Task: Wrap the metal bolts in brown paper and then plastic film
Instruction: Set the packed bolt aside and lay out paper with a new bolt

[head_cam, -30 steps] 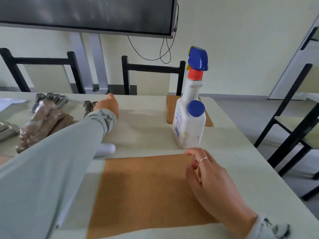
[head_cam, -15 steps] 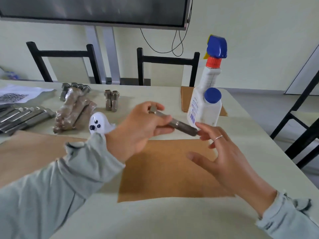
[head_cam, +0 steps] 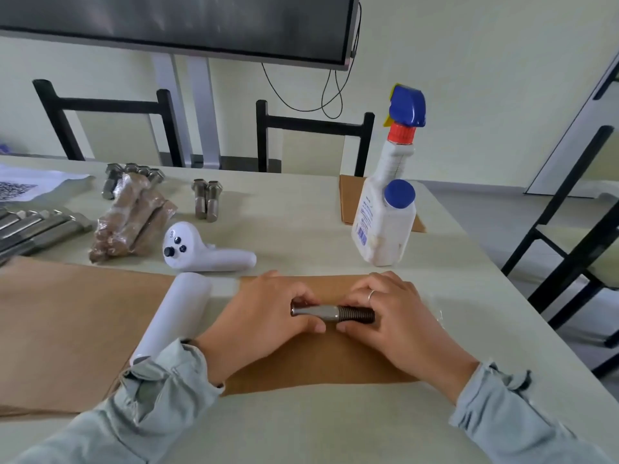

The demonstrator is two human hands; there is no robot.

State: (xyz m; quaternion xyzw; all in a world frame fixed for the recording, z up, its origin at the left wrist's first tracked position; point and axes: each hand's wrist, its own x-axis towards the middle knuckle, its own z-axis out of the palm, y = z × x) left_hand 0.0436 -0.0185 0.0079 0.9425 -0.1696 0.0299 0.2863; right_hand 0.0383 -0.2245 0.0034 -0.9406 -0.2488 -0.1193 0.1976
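A metal bolt (head_cam: 330,312) lies crosswise over a sheet of brown paper (head_cam: 311,363) in front of me. My left hand (head_cam: 264,313) grips its head end, and my right hand (head_cam: 398,316) grips its threaded end. A roll of plastic film (head_cam: 177,313) lies just left of my left hand. Two loose bolts (head_cam: 206,202) stand further back. A bundle of wrapped bolts (head_cam: 130,219) lies at the left, with more bare bolts (head_cam: 40,226) beside it.
A white spray bottle (head_cam: 385,212) stands at the back right on another brown sheet (head_cam: 346,202). A white controller (head_cam: 201,249) lies behind the paper. A larger stack of brown paper (head_cam: 67,329) covers the left. The table's right edge (head_cam: 502,279) is near; chairs stand beyond.
My left hand fetched a bolt from the back left and brought it over the brown paper. My right hand has closed on its threaded end, and both hands have lowered it.
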